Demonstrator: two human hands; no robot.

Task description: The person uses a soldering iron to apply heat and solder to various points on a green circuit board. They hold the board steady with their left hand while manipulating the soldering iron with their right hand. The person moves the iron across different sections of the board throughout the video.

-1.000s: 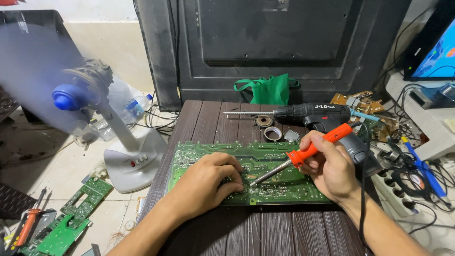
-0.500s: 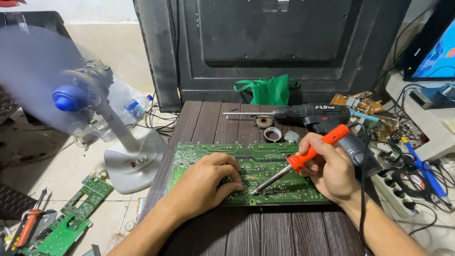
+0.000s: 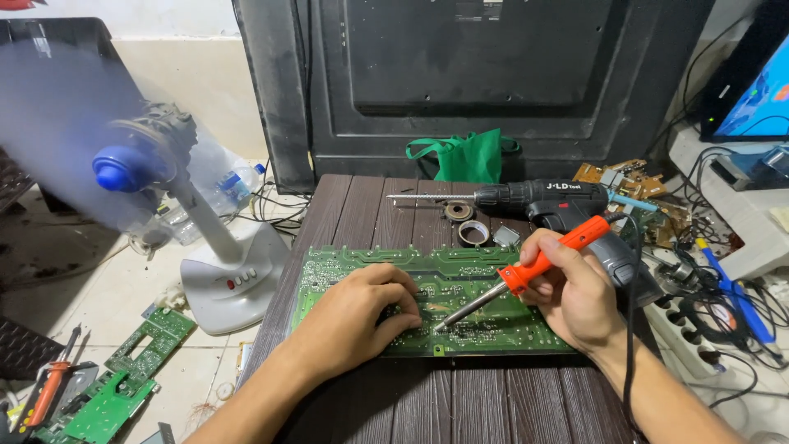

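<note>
Near the bench's front edge, one green circuit board (image 3: 460,271) is pressed flat by the left hand (image 3: 353,316) while one orange-handled soldering iron (image 3: 526,271) is gripped in the right hand (image 3: 575,296).

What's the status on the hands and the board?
Left hand pressing flat on green circuit board. Right hand gripping orange-handled soldering iron, tip down on board. Cordless drill lies behind, apart.

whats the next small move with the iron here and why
Probably ease the iron tip a touch further down onto the joint beside the left hand fingers. The right hand holds it slanted, its tip at or just above the green board, right by those fingers, which press the board flat on the table. Whether it touches, I cannot tell.
</note>
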